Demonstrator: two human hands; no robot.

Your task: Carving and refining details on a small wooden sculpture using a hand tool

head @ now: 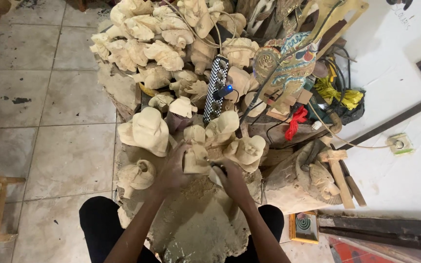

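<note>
My left hand grips a small pale wooden carving and holds it upright over a dusty wooden block between my knees. My right hand is closed around a small rotary carving tool whose tip touches the carving's right side. Sawdust covers the block under both hands.
A heap of unpainted wooden carvings fills the space ahead. A black-and-white power strip with a blue plug lies among them, with cables. A painted carved figure stands to the right, a larger carved piece beside my right knee. Tiled floor lies left.
</note>
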